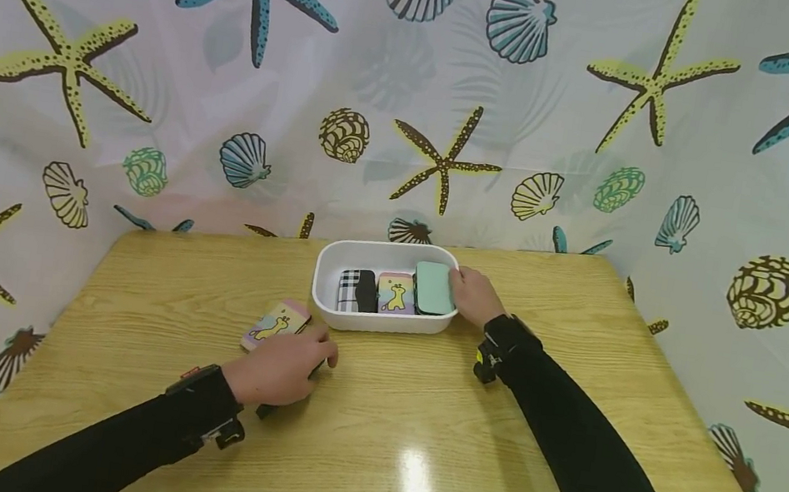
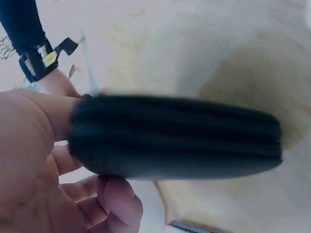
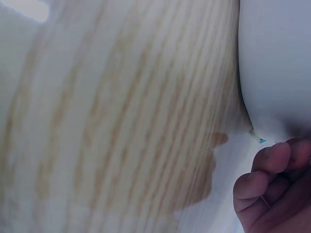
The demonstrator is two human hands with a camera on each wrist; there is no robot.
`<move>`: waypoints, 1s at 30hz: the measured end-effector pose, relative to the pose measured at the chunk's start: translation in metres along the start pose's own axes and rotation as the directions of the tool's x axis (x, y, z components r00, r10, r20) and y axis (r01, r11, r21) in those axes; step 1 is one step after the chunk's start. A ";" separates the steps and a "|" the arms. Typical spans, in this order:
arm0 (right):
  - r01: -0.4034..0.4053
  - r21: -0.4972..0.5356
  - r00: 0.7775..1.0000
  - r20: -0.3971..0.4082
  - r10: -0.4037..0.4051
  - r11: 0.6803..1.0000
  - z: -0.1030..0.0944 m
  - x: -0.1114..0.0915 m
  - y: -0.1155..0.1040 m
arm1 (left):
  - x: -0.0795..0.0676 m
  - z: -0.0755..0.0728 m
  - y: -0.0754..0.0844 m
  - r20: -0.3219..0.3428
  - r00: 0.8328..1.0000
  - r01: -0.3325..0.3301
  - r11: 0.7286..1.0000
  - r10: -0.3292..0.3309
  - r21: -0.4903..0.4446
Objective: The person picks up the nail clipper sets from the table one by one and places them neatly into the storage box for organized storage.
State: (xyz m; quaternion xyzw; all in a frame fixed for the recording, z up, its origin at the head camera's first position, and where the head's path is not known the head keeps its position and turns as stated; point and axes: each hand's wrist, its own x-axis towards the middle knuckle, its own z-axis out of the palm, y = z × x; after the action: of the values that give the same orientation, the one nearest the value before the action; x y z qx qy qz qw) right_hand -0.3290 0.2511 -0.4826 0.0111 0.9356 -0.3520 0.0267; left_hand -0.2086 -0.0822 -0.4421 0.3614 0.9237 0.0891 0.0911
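Observation:
In the head view my left hand [image 1: 282,369] is over the table at front left, holding a small dark case. The left wrist view shows this case [image 2: 175,138] edge-on, blurred, with ridges along its side, gripped at one end between thumb and fingers. Just behind that hand lies a giraffe-print case [image 1: 275,323]. My right hand [image 1: 476,295] grips the right end of a white bin [image 1: 383,326], its fingers [image 3: 272,158] curled against the outer wall. Inside stand a plaid case [image 1: 350,290], another giraffe-print case [image 1: 396,293] and a mint-green case [image 1: 435,289].
The wooden table [image 1: 364,460] carries the bin near its back edge. A white curtain [image 1: 294,97] printed with starfish and shells hangs behind the table and along its sides. Glare shows on the tabletop near the front.

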 end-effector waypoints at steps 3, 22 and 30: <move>0.005 0.002 1.000 -0.001 -0.005 1.000 -0.001 0.000 0.000 | 0.003 0.004 0.005 -0.002 1.000 -0.031 0.999 0.032 0.017; 0.013 0.002 1.000 -0.006 -0.013 1.000 0.000 -0.004 -0.004 | 0.001 0.022 0.009 0.016 0.998 -0.058 0.985 0.056 0.160; 0.019 0.003 1.000 -0.008 -0.019 1.000 -0.001 -0.004 -0.003 | -0.007 0.015 0.007 0.099 0.992 -0.083 0.994 0.075 0.078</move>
State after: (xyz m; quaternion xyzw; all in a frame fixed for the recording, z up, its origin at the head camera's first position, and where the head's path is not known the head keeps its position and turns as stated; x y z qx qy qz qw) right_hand -0.3254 0.2493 -0.4793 0.0036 0.9352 -0.3535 0.0199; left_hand -0.1959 -0.0802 -0.4548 0.4051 0.9060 0.0373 0.1170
